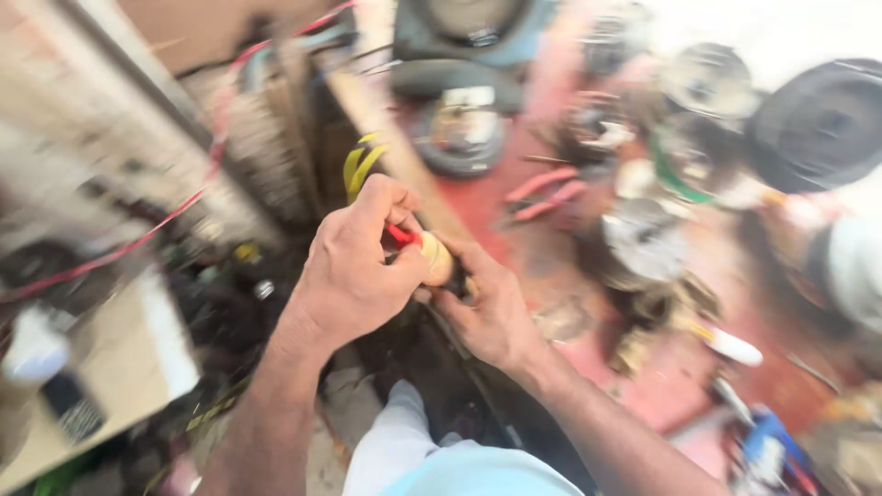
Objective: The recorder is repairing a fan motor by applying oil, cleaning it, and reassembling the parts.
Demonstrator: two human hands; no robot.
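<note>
**2 hands joined on a small tan part above a cluttered red floor**

Head view, blurred by motion. The left hand [354, 276] and the right hand [487, 308] meet at the centre of the frame. Between them sits a small tan part [437, 257], rounded, with a red piece [401, 235] touching its left end. The left hand's grip is closed: fingers curl over the red piece and the thumb presses against the tan part. The right hand's grip is closed too, cupping the tan part from below and from the right; what lies in its palm is hidden. Yellow wires [360, 165] loop up just behind the left hand's knuckles.

Below the hands, a pale trouser leg [395, 441] shows. A red wire [184, 207] runs slantwise across the left side, past a brick wall [73, 119]. On the red floor [496, 197] to the right lie red-handled pliers [542, 193], a round motor part [459, 133] and a metal disc [643, 239], all well apart from the hands. A black wheel [818, 124] stands at the far right. Finer detail cannot be told through the blur.
</note>
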